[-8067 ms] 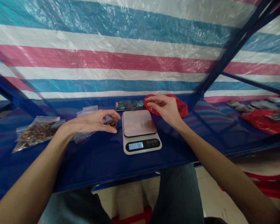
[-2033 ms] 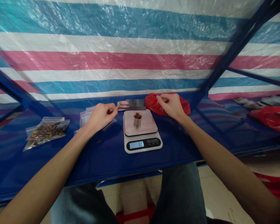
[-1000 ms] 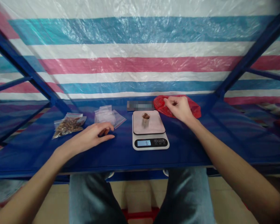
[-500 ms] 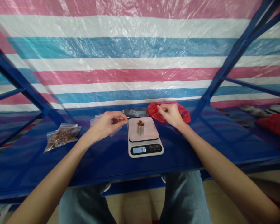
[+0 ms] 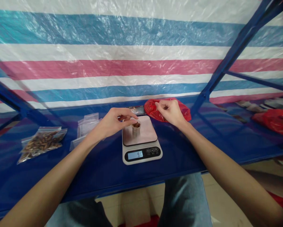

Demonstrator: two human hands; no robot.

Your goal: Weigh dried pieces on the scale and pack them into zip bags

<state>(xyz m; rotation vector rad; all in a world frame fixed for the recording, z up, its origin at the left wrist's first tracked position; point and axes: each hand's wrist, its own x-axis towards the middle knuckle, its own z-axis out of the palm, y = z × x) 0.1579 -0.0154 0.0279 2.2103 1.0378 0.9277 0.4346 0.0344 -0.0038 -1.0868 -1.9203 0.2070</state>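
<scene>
A white kitchen scale (image 5: 142, 154) with a metal plate reads 9.1. On its plate stands a small metal cup (image 5: 136, 131) filled with brown dried pieces (image 5: 136, 125). My left hand (image 5: 117, 121) reaches over the plate from the left. Its thumb and index finger are pinched at the cup's top, and brown shows within the curled fingers. Over a red plastic bag (image 5: 153, 110) behind the scale, my right hand (image 5: 169, 110) is closed in a pinch. What it holds, if anything, I cannot make out.
Clear zip bags of brown pieces (image 5: 43, 142) lie at the left. Flat clear zip bags (image 5: 87, 124) lie beside my left forearm. A dark flat object (image 5: 138, 109) is behind the scale. Blue shelf posts (image 5: 217, 75) stand at the sides; another red bag (image 5: 273, 121) lies far right.
My left hand has moved right, from the scale's edge to the cup's top. My right hand stays over the red bag. The view has tilted down and shifted; the reading remains 9.1.
</scene>
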